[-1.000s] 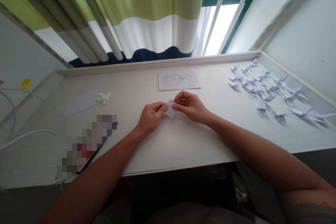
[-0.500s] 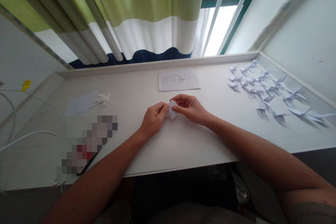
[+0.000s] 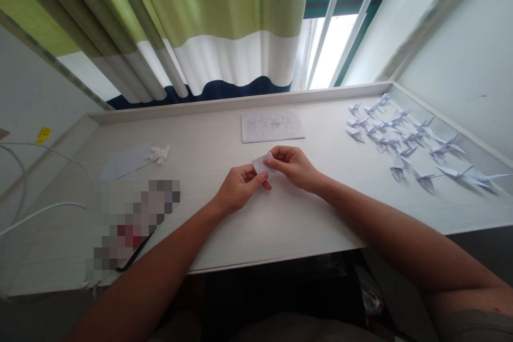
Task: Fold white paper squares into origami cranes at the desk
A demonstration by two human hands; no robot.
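Observation:
A small folded piece of white paper (image 3: 261,163) is held between my two hands above the middle of the white table. My left hand (image 3: 239,186) pinches its lower edge, thumb on top and fingers partly beneath. At the paper's upper right, my right hand (image 3: 294,165) grips it between thumb and curled fingers. My fingers hide part of the paper. Just behind the hands, a printed sheet with a table of lines (image 3: 272,126) lies flat. Several folded white paper cranes (image 3: 401,131) stand grouped on the right side of the table.
White paper sheets (image 3: 126,161) and a crumpled tissue (image 3: 159,155) lie at the left. Nearer me is a blurred-out, dark-edged flat object (image 3: 138,248), with white cables (image 3: 48,210) beside it. A raised rim (image 3: 200,106) borders the table's back, below a curtain (image 3: 236,5).
The paper has been turned in my fingers: its pointed diamond shape now shows as a flatter, squarer face. My left thumb and fingers have shifted along its lower edge.

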